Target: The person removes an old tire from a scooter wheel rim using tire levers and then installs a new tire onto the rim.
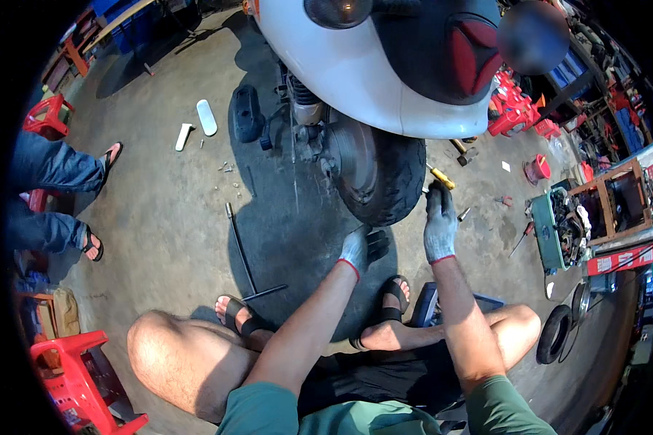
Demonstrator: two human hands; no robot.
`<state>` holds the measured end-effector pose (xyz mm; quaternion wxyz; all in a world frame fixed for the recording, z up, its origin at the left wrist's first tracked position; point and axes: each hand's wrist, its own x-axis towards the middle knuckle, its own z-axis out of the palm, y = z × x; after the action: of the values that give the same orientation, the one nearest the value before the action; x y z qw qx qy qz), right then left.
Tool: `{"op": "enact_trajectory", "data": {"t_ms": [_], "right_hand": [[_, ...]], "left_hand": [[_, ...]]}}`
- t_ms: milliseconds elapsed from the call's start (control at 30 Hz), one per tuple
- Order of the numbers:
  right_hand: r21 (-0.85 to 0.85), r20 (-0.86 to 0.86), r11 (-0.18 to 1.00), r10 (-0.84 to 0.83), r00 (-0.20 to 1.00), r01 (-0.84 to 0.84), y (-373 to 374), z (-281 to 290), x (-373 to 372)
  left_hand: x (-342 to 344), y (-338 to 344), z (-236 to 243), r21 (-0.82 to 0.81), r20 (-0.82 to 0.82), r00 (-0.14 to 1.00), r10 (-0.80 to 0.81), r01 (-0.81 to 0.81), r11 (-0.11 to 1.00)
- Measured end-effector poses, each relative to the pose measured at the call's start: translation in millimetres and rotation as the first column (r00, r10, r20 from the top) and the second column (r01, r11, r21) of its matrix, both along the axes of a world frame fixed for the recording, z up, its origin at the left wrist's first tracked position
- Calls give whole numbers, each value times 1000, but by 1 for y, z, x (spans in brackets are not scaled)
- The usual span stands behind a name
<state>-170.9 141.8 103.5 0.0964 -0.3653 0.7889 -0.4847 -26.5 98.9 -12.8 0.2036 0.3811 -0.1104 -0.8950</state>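
My left hand (357,249), in a grey work glove with dark fingers and a red cuff, is at the near edge of the scooter's rear tyre (393,196). Its fingers are apart and hold nothing that I can make out. On the tyre's right side my right hand (440,225), gloved alike, reaches forward with its fingers stretched out. Its fingertips are beside a yellow-handled screwdriver (442,178); whether they touch it I cannot tell. The wheel sits below the white rear body (413,109) of the scooter, next to a dusty hub (345,156).
A T-handled wrench (239,243) lies left of the wheel, near small bolts (227,168) and a dark cover (247,116). A hammer (466,152) and pliers (503,201) lie to the right, before a green toolbox (548,232). Another person's legs (58,167) are at the left, near red stools (72,362).
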Motion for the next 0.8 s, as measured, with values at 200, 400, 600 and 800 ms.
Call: {"op": "enact_trajectory", "data": {"t_ms": [200,400,600,800], "right_hand": [[81,-176,995,-45,983,60,-32,30,73],[33,-277,992,-107,955,121,-42,19,88],[-11,-224,1000,7,975,-10,-46,24,79],[19,-180,995,-95,979,100,-46,23,80]], "left_hand": [[-19,4,7,226,-439,843,311,-232,946],[-35,11,26,388,-605,640,475,-284,877],[-44,8,28,533,-551,547,630,-350,770],[-47,3,30,562,-498,564,658,-368,741]]}}
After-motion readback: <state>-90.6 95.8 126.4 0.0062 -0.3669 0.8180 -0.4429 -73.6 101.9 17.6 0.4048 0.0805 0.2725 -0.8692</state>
